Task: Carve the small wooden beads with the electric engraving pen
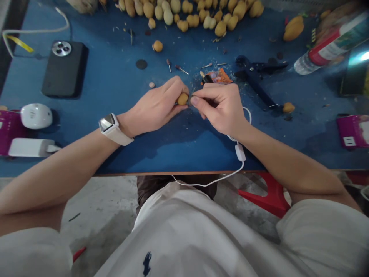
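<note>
My left hand is closed round a small yellow gourd, whose rounded end shows between thumb and fingers. Right beside it, my right hand pinches thumb against forefinger at the gourd's right side. Whatever lies in that pinch is too small to make out. Behind my right hand, the tip of a black tool sticks out next to an orange crumpled wrapper. Thin grinding bits lie just beyond my hands, with pale dust around the wrapper.
Several small gourds line the back of the blue table. A black phone, a white earbud case and a charger are at left. Dark-handled pruning shears and a bottle lie right. A white cable crosses the front edge.
</note>
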Demonstrator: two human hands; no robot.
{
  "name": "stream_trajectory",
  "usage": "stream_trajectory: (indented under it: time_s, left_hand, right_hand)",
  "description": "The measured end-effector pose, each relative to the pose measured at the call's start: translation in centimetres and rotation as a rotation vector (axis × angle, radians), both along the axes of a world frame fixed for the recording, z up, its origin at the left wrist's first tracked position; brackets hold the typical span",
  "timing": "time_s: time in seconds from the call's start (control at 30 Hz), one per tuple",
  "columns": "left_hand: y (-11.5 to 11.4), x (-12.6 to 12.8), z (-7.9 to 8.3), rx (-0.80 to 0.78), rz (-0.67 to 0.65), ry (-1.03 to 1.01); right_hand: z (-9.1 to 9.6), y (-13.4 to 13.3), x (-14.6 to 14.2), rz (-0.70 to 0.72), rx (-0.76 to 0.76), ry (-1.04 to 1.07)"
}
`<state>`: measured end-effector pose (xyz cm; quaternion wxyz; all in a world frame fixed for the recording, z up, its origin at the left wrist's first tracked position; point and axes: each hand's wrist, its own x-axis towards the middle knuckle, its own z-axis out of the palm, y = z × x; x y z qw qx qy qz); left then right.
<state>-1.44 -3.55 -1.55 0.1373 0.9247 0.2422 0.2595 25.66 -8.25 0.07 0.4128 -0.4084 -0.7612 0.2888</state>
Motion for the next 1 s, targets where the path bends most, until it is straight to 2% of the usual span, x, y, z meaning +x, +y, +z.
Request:
stream_trajectory:
  time_s: [0.17,0.4,0.47,0.57,0.77,0.93,1.0]
  left_hand:
    - [0.0,-0.3,0.1,0.070,0.082,0.103]
    - [0.2,0.1,0.0,0.209,0.146,0.101]
    - [0.1,0.0,0.2,0.201,0.139,0.108]
    - [0.0,-0.4,0.5,0.100,0.102,0.091]
    - [0.0,-0.1,0.9,-0.104,-0.047,0.024]
    - [-0.6,0.4,1.9,-0.189,-0.031,-0.031]
    - [-0.6,0.4,2.2,-0.215,-0.035,-0.029]
  right_hand:
    - [-0.3,0.1,-0.2,0.022,-0.050,0.062]
    - [0.0,0.0,-0.4,0.062,-0.170,0.180]
    - [0.0,0.0,-0.4,0.080,-0.219,0.207]
    - [-0.1,0.1,-0.3,0.087,-0.251,0.206]
    - [-0.3,0.1,0.5,-0.024,0.067,-0.009]
    - [-0.6,0.3,1.8,0.049,0.371,-0.217]
    - [-0.6,0.3,2.0,0.059,0.418,-0.287]
